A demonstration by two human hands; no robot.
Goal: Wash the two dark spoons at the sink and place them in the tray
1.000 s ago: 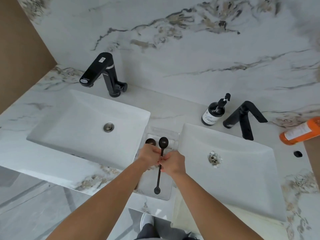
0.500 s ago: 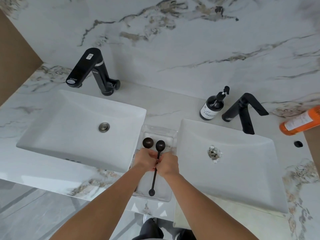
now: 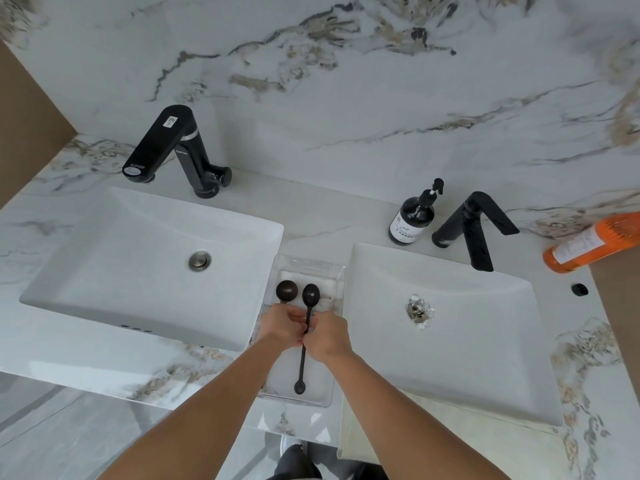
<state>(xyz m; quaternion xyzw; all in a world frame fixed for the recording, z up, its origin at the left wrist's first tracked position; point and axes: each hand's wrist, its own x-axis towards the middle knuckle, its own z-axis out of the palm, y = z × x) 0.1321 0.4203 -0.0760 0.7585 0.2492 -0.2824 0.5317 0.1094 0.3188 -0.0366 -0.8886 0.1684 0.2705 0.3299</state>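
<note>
Taking the clear tray [image 3: 337, 271] on the marble counter [image 3: 311, 220] as the landmark, the left sink [image 3: 104, 271] lay to its left, a black faucet [image 3: 176, 150] standing behind that basin with its spout reaching out over it; the tray itself sat in the gap between the two basins, and both dark spoons lay over it; the round-bowled spoon [image 3: 286, 291] rested toward the tray's left side, its bowl pointing to the far end and its handle hidden under the left hand [image 3: 282, 329]; that hand had its fingers curled down over the handle, though whether they actually pinched it could not be told; just beside it the long-handled spoon [image 3: 304, 337] ran the length of the tray, bowl at the far end and knobbed tip near the front edge; the right hand [image 3: 327, 336] pressed its fingertips against the middle of that handle, seemingly pinching it, and the two hands touched each other there; to the tray's right lay the right sink [image 3: 485, 341], with a dark pump bottle [image 3: 414, 220] and a second black faucet [image 3: 478, 230] behind it; farthest right of the tray an orange bottle [image 3: 592, 244] lay on its side.
</note>
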